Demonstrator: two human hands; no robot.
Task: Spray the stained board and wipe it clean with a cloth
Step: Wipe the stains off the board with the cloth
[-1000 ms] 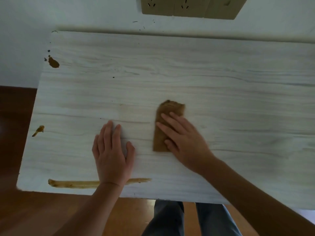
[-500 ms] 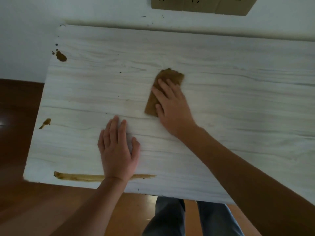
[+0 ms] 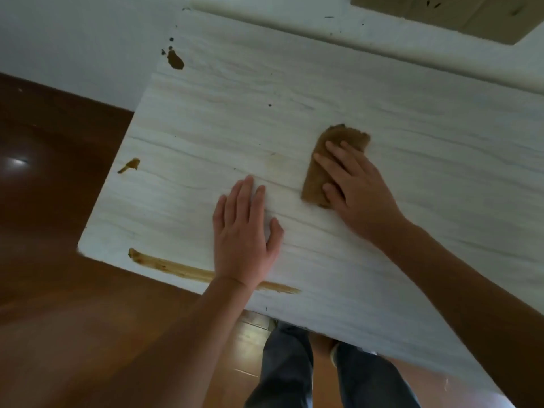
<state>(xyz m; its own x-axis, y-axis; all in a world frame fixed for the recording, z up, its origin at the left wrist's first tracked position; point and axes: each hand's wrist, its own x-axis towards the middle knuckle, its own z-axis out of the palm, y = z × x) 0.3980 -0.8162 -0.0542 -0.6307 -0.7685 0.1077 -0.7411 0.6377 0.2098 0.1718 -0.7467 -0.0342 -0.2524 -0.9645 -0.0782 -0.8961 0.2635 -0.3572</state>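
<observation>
A pale wood-grain board (image 3: 382, 119) fills most of the view. My right hand (image 3: 357, 184) presses a folded brown cloth (image 3: 318, 169) flat on the board's middle. My left hand (image 3: 243, 231) lies flat on the board, fingers spread, just left of the cloth. A long brown streak (image 3: 173, 266) runs along the near left edge and passes under my left wrist. A brown blot (image 3: 175, 59) marks the far left corner and a small smear (image 3: 129, 165) sits at the left edge. No spray bottle is in view.
The board's far edge meets a white wall with a beige socket plate (image 3: 441, 13). Dark wooden floor (image 3: 53, 201) lies left of and below the board. My legs in dark trousers (image 3: 294, 369) stand at the near edge.
My right hand slid the cloth away across the board, then back toward me. The left hand stayed flat in place. The camera swung, so the board now sits tilted in view.
</observation>
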